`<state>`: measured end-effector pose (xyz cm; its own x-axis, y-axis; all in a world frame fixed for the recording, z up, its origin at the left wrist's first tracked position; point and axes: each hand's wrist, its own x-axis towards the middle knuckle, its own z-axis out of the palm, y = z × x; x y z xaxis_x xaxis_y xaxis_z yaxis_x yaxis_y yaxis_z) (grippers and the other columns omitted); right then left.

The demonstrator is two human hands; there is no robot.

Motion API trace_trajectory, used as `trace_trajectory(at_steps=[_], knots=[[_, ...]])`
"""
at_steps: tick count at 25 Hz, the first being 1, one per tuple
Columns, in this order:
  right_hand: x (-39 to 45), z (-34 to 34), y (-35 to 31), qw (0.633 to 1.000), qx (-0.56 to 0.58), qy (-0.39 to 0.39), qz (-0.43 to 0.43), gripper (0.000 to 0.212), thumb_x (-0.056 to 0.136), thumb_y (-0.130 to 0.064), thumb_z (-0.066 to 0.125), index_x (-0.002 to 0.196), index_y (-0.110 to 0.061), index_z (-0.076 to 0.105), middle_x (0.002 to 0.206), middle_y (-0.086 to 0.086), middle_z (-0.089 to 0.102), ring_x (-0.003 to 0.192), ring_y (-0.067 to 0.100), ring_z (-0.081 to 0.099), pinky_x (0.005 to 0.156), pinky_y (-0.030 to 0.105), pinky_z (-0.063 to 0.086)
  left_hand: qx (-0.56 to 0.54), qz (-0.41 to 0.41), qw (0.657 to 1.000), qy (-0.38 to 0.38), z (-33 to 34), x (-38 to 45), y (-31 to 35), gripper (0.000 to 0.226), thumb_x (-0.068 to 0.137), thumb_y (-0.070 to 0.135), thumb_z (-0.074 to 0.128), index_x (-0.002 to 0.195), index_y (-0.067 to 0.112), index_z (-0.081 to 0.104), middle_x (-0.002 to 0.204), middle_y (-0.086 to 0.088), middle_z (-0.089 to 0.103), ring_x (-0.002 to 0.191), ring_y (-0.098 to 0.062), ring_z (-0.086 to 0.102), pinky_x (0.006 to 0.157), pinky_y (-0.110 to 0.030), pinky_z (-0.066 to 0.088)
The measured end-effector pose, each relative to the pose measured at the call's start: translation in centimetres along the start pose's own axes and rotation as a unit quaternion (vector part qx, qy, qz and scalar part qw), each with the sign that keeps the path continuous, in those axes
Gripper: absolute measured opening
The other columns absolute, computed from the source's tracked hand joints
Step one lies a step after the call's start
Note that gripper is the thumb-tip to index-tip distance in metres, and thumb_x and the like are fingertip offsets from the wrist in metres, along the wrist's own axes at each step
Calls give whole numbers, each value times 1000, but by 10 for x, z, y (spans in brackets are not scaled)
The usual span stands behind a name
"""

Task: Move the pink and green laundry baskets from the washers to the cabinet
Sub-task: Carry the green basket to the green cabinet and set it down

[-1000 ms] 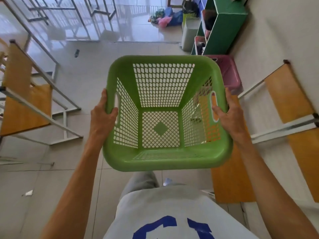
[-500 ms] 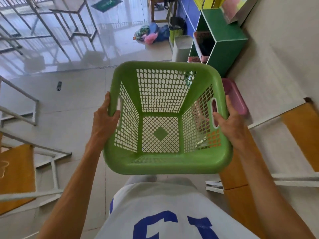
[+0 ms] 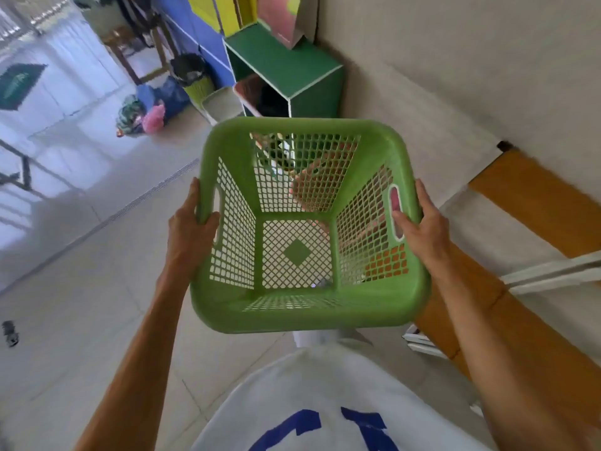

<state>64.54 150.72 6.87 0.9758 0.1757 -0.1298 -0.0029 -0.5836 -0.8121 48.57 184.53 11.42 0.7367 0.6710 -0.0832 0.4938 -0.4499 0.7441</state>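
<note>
I carry an empty green laundry basket (image 3: 305, 307) at waist height in front of me. My left hand (image 3: 190, 231) grips its left rim at the handle slot. My right hand (image 3: 422, 227) grips the right rim beside the other slot. The green cabinet (image 3: 292, 70) stands straight ahead against the wall, just past the basket's far rim. The pink basket (image 3: 394, 200) lies on the floor by the cabinet; I see it only through the green basket's mesh and right handle slot, mostly hidden.
A pale bin (image 3: 222, 104) and a lime basket with a dark bag (image 3: 195, 84) stand left of the cabinet. A pile of clothes (image 3: 143, 117) lies on the tiled floor. Orange-topped tables (image 3: 533, 203) line the wall at right. A floor drain strip (image 3: 130, 203) crosses left.
I have walked closer to the green cabinet, which now looms larger just beyond the basket. The pink basket has slipped behind the green one. My grip is unchanged.
</note>
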Motion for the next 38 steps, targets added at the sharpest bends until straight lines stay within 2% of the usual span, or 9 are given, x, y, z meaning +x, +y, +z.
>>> trace_trajectory(at_steps=[5,10,12,15,18,21,29,34,38], knots=[[82,-9,2,992,8,103,72,74,95,-20,62,157,-21,22,126,14,64,68,-7,54,48,-3,41,27,79,994,-72,64,147,64,72,92,4,59,154,20,28,130,-9,60,86,-15,58,84,-27,47],[133,-13,14,972,5,200,120,67,94,-22,64,152,-11,33,125,15,65,87,20,69,66,5,53,55,148,974,-162,128,253,106,70,94,8,59,155,18,26,122,-19,65,64,2,55,49,-8,43],[146,-10,15,964,10,224,146,65,94,-22,63,151,-9,35,127,15,65,94,22,68,73,14,57,43,160,965,-203,151,290,120,72,94,11,60,155,22,24,108,-9,67,64,-3,58,50,-12,46],[167,5,14,947,51,248,200,64,95,-16,61,151,-9,33,131,13,62,86,12,63,59,1,47,55,172,951,-252,184,344,140,76,93,12,60,156,24,18,84,8,58,60,-13,57,48,-25,49],[181,20,9,928,77,292,217,60,94,-19,61,149,-16,36,124,7,64,86,9,68,66,24,61,67,167,937,-298,208,383,154,81,94,13,59,157,22,9,81,4,56,59,-12,56,49,-27,48],[197,43,0,905,40,324,272,58,95,-29,59,148,-23,37,111,4,67,80,17,71,60,38,62,87,196,921,-325,225,423,160,69,95,14,57,155,15,22,88,-5,63,57,-14,58,45,-25,47],[233,88,28,872,7,367,324,51,93,-27,61,141,-15,48,114,4,69,88,13,68,66,19,57,172,238,885,-362,295,468,126,71,90,23,56,151,20,19,111,-13,62,83,-31,65,66,-52,59],[251,127,102,867,31,306,392,52,94,-14,57,143,-11,42,114,7,67,86,20,67,60,11,51,217,168,878,-392,355,462,60,72,88,9,53,150,23,18,114,-17,59,93,-38,63,76,-57,57],[272,164,182,867,34,240,435,63,98,-13,54,153,-13,23,104,2,64,77,20,65,55,19,50,260,143,883,-365,424,470,-1,75,92,6,57,154,16,18,117,-19,63,99,-40,64,86,-56,56]])
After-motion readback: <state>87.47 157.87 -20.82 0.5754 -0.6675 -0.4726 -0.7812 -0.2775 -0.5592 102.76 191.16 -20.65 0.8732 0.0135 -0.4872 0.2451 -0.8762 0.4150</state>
